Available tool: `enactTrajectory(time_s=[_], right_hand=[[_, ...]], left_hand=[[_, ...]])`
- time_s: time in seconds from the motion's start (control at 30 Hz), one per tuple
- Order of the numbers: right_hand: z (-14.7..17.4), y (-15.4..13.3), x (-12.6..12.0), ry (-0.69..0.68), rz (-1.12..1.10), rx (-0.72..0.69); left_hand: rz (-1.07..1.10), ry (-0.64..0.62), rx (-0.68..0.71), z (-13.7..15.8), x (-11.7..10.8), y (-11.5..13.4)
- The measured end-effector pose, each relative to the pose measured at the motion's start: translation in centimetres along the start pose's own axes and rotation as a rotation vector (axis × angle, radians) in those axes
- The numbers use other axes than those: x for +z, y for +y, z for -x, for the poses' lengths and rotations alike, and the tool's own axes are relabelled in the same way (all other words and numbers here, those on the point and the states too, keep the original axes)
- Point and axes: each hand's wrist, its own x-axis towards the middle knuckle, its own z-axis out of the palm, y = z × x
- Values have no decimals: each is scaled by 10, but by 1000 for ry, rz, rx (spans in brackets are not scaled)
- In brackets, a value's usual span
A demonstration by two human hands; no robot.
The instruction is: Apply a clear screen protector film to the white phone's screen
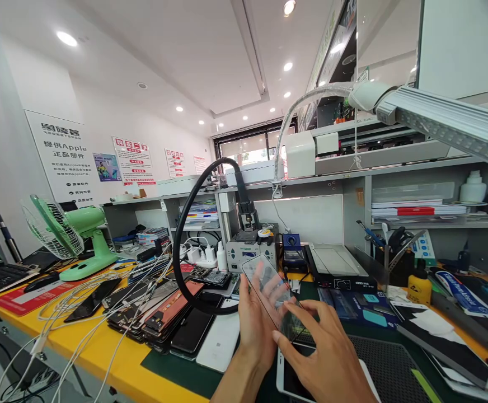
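A clear glass phone panel (264, 282) with a thin dark rim is tilted up in front of me; fingers show through it. My left hand (254, 324) is closed around its left edge, with the palm behind the glass. At the panel's lower right, my right hand (322, 347) has its thumb and fingertips on the edge. Beneath both hands lies a white-framed phone (288, 372), partly hidden by my right hand. To the left of my left hand lie a white phone back (219, 338) and a dark phone (197, 330).
Stacked phone parts (160, 313) and tangled white cables (80, 302) cover the left bench beside a green fan (97, 240). A black hose (179, 240) arches near my left hand from the grey rework station (244, 254). A heating plate (340, 266) and yellow bottle (419, 288) stand right.
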Motion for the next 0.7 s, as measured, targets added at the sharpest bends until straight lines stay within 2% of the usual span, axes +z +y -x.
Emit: enactTrajectory(time_s=[0.37,0.7], right_hand=[[2,0,-1,-39,16,19],[2,0,-2,-12,69,-2]], left_hand=[[-17,14,12,1,-1,-2],[-22,4,14,4,2,0]])
